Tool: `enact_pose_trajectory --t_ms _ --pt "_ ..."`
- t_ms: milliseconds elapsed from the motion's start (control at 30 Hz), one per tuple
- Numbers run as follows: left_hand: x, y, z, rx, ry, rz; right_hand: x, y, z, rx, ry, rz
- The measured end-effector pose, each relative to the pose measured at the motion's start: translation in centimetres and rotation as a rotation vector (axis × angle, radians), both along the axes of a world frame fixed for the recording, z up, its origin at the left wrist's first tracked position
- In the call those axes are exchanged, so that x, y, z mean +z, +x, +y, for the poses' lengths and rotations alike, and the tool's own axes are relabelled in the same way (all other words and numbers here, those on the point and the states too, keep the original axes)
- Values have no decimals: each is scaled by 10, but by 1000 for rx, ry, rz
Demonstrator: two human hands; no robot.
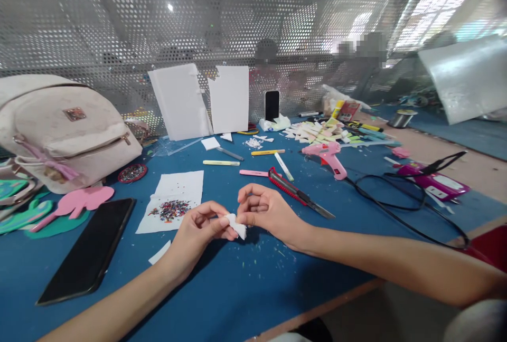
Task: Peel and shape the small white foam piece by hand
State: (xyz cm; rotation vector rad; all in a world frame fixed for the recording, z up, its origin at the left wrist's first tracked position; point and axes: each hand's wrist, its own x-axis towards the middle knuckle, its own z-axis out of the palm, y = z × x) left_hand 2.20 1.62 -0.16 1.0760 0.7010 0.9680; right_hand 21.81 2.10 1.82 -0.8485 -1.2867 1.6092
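Note:
A small white piece, perhaps foam or folded paper, is pinched between both hands above the blue tabletop. My left hand grips its left side with thumb and fingers. From the right, my right hand pinches its upper edge. Just beyond my right hand lies a red box cutter with its blade out. Beside my left hand, a white sheet bears a heap of multicoloured scraps. White crumbs are scattered on the table under my hands.
A black phone and pale backpack stand left. Several markers lie ahead. A pink glue gun trails a black cable to a purple power strip at right. White boards lean against the perforated metal screen.

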Motion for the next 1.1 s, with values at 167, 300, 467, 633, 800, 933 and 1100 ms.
enact_pose_trajectory --t_ms 167,300,467,633,800,933,1100 --pt "0 1 1 8 -4 11 -1 0 0 13 -13 12" --pt "2 2 0 43 -4 42 5 5 1 3 132 -80" --pt "3 3 -2 78 29 109 9 12 2 28 217 -155" --pt "2 4 -2 90 49 138 7 15 5 110 238 -172" --pt "3 5 -2 82 57 144 7 15 4 161 251 -184" --pt "3 4 -2 78 55 154 8 12 -2 152 302 -219" --pt "2 2 -3 41 54 135 5 8 -7 165 424 -243"
